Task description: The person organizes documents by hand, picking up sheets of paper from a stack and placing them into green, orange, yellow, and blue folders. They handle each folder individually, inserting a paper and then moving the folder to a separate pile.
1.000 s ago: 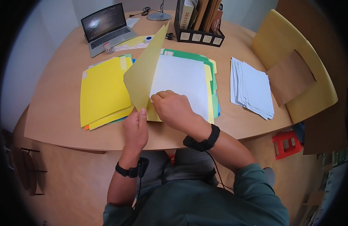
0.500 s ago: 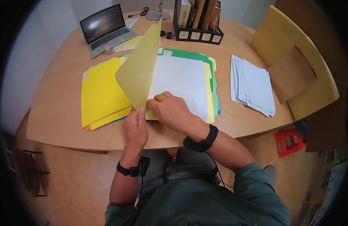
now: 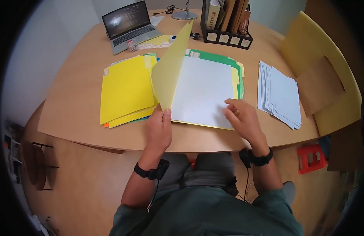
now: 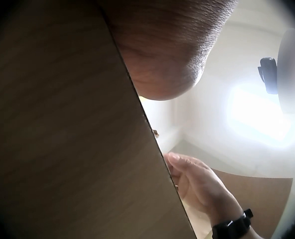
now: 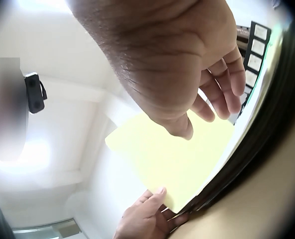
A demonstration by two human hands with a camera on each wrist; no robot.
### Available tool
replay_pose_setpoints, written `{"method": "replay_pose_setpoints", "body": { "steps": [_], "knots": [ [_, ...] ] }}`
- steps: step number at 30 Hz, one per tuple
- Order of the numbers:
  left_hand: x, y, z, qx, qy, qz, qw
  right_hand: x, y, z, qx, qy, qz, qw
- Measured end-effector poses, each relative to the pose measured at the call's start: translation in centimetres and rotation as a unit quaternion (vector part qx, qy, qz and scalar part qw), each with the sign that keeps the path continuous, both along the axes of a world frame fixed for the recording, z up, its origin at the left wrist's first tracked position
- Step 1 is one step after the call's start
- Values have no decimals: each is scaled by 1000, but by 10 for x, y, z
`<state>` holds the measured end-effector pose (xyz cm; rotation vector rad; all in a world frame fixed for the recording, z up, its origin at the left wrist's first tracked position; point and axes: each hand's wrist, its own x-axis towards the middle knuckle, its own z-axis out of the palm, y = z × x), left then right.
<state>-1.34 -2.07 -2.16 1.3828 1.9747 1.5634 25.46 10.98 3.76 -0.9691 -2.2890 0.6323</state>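
A pale yellow file folder (image 3: 170, 74) stands part open in the head view, its cover raised. White paper (image 3: 201, 86) lies inside it. My left hand (image 3: 160, 128) pinches the folder at the bottom of its fold, thumb in front. Near the paper's lower right corner, my right hand (image 3: 245, 118) holds nothing, its fingers loosely bent. In the right wrist view this hand (image 5: 182, 59) hangs in front of the raised cover (image 5: 157, 149). Green folders (image 3: 239, 67) lie under the folder. Beside it on the left is a pile of bright yellow folders (image 3: 127, 88).
A stack of loose white sheets (image 3: 280, 96) lies on the right, near a yellow chair (image 3: 339, 102). At the back are a laptop (image 3: 129, 27), a label sheet (image 3: 154, 42), a lamp base (image 3: 184, 15) and a black book holder (image 3: 227, 38). The table edge (image 3: 190, 150) runs close to me.
My right hand has left the folder's fold and moved right to the paper's lower right corner. The left hand keeps its hold, and the view has shifted slightly.
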Motion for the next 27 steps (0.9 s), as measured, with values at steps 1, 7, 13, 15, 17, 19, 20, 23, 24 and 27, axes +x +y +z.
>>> {"method": "replay_pose_setpoints", "body": {
  "steps": [1,7,13,15,17,19,20,23,24,27],
  "knots": [
    [2,0,4,12,1,-15,1000,11,-1,-6,-11,17,-20,1000],
    [2,1,2,31,36,-33,998,39,-6,-34,-89,108,-52,989],
    [0,1,-4,58,57,-55,995,41,-10,-47,-132,200,-85,967],
    [-3,0,-9,65,65,-52,994,43,-9,-55,-144,247,-89,954],
    [-1,0,-7,73,72,-52,993,45,-9,-62,-157,311,-68,935],
    [2,-1,-4,66,54,-43,995,46,-8,-65,-148,292,-66,943],
    [3,-1,-3,67,56,-45,995,46,-8,-65,-140,271,-64,950],
    [6,1,-5,53,4,-36,998,46,-11,-59,-50,159,-56,984],
    [6,1,-7,52,-39,-36,997,43,-13,-56,-40,165,-66,983],
    [4,-1,-4,26,-135,-39,990,44,-13,-56,-26,126,-69,989]
  ]
}}
